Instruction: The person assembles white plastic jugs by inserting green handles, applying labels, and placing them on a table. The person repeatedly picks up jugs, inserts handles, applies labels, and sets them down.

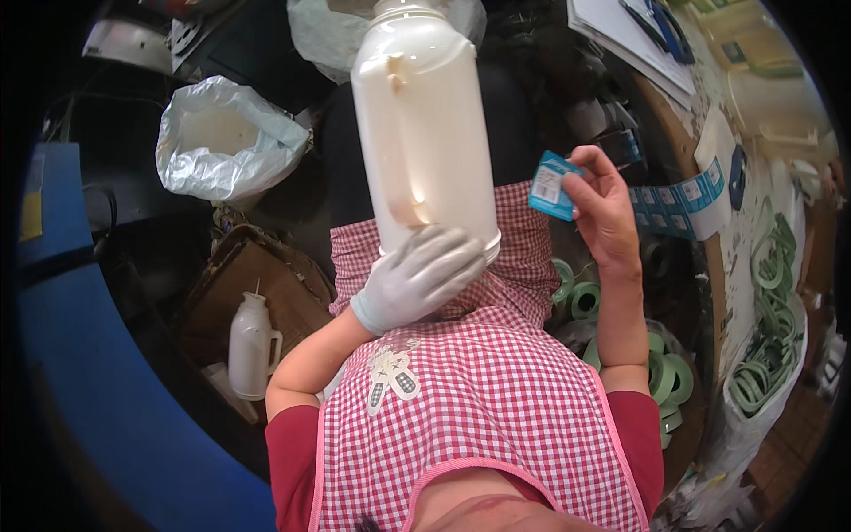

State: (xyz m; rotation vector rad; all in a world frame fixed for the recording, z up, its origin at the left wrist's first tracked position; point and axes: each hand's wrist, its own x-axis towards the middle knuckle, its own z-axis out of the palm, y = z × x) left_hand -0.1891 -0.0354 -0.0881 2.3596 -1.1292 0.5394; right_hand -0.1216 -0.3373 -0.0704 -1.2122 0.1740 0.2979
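Observation:
A large cream-white plastic jug (443, 133) lies lengthwise across my lap, its neck pointing away from me and its moulded handle (403, 151) facing up. My left hand (424, 275), in a pale grey glove, rests on the jug's near end with the fingers stretched flat over its side. To the right of the jug, my bare right hand (603, 208) is raised. Its thumb and fingers pinch a small blue sticker (551, 188) with a white printed panel. The sticker is apart from the jug.
At the right, a strip of blue stickers (678, 208) hangs over the bench edge. Green plastic rings (669, 377) lie below it, and more green pieces (773, 310) fill a bag. Leftward are a plastic-lined bin (213, 182), a smaller white jug (251, 350) and a blue surface (97, 372).

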